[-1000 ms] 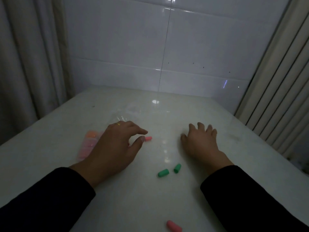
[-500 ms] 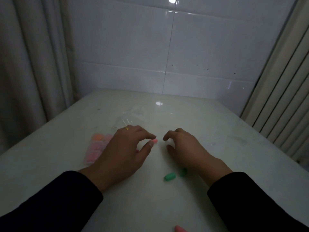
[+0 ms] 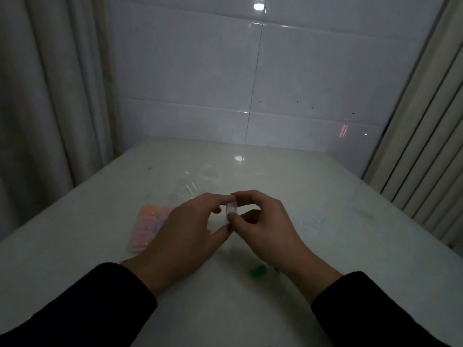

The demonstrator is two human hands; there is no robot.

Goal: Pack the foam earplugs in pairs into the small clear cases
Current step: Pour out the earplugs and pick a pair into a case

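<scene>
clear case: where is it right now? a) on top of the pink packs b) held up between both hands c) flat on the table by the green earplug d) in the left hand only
b: the clear case is pinched between the fingers of the left hand and the right hand, above the table.

The pale glossy desk (image 3: pixel 313 176) lies open on its far and right stretches. On the left, a flat packet of pink and orange foam earplugs (image 3: pixel 147 226) blocks the way; crumpled clear plastic wrapping (image 3: pixel 198 184) sits just behind it. A green foam earplug (image 3: pixel 256 270) lies near the right wrist.
</scene>
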